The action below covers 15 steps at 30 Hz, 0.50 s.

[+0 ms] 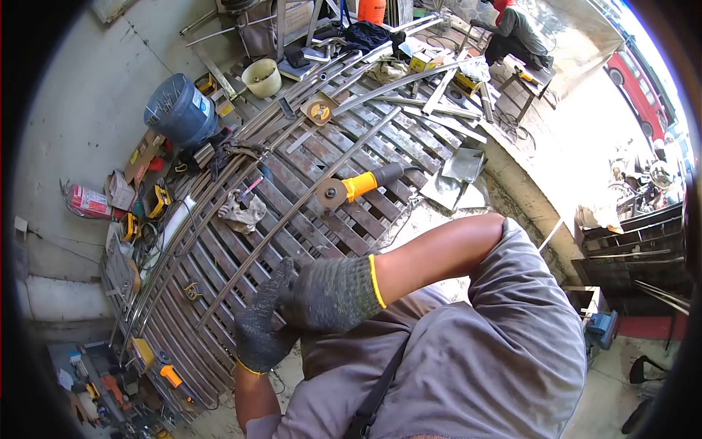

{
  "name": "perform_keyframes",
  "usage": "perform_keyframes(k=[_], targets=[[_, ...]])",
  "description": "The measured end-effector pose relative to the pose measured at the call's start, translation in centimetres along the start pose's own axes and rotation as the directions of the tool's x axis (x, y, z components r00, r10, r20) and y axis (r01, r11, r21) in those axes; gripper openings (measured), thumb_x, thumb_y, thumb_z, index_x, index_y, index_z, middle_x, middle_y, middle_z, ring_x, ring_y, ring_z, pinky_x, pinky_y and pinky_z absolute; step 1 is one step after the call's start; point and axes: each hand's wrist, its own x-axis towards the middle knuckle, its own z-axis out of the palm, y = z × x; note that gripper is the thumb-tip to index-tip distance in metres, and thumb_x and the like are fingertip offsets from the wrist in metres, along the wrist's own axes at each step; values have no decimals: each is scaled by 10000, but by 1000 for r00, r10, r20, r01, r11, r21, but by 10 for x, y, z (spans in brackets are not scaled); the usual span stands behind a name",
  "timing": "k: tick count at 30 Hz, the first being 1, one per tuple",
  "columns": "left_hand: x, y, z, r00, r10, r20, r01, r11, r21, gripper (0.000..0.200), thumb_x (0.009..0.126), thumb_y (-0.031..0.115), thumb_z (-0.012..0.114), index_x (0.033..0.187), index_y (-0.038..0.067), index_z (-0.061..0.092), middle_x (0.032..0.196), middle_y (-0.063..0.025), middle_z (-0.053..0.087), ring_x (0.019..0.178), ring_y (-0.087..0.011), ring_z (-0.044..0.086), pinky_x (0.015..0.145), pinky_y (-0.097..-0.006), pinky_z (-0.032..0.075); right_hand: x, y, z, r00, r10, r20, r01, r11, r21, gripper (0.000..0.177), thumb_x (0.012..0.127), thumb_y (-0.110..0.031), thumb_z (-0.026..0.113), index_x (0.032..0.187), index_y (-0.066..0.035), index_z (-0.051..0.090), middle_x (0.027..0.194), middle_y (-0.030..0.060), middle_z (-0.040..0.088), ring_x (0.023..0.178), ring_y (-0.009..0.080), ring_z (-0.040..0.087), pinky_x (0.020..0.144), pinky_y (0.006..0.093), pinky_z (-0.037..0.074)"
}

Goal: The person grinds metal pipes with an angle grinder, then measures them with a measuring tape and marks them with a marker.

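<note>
My left hand (265, 333) and my right hand (329, 293), both in dark knitted work gloves with yellow cuffs, meet above the near edge of a slatted metal bench (303, 228). The left fingers look closed and press against the front of the right hand. Whether anything lies between them is hidden. The right hand's fingers are covered. Just beyond them, a long thin metal bar (292, 212) lies across the slats. An orange angle grinder (362, 184) with a brown disc rests farther up on the bench. A crumpled pale cloth (243, 212) sits left of the bar.
A blue bucket (183, 110) with rods, a cream bucket (261, 78) and a fire extinguisher (88, 200) stand along the wall. A cutting disc (319, 110) lies at the bench's far end. Another orange-bodied tool (170, 376) is lower left. A person (515, 36) sits at the back right.
</note>
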Motion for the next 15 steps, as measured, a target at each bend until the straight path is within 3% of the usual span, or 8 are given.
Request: perform_keyframes(k=[2,4,7,10,13,15], targets=[[4,5,-1,998,41,52,-42,999,9,916,743,134,992,1557,-9,598,1492,-216,698,1322,-324,727,1071,-417,594,-3,4,5,990,-142,-27,141,989,-36,246,923,-222,666,1022,-8,737,965,173,740,930,381,755,799,514,606],[6,10,-7,991,41,125,-40,999,-5,950,736,177,1005,1567,-11,585,1481,-225,700,1316,-342,729,1056,-423,602,-7,4,-10,984,-156,91,161,986,-40,241,923,-233,667,1017,-25,744,958,171,746,926,378,755,785,507,601],[1,10,-11,993,39,109,-54,990,134,936,755,222,1002,1564,-8,589,1452,-226,717,1293,-375,736,1033,-419,612,-9,3,-35,949,-158,273,161,987,11,231,957,-255,660,1009,-52,757,949,162,755,922,375,754,770,500,596],[-4,14,-12,978,-131,160,97,974,204,847,829,247,954,1556,1,597,1504,-242,673,1357,-391,688,1076,-439,588,-23,22,-44,941,-117,317,89,991,100,244,1014,-287,651,996,-73,768,949,148,764,905,376,750,765,500,595],[-10,-18,-17,882,-46,468,-228,829,510,692,937,273,861,1551,62,621,1555,-261,616,1428,-405,621,1149,-476,535,-39,36,-67,951,-22,309,-35,984,177,329,1063,-349,649,986,-61,787,972,169,780,914,402,749,782,512,594],[-9,-21,-18,845,28,534,-343,795,501,679,955,265,802,1572,81,585,1624,-268,531,1486,-436,542,1182,-499,492,-41,36,-76,921,89,380,-163,972,168,389,1053,-397,660,1000,-48,825,983,213,795,941,438,753,828,535,595]])
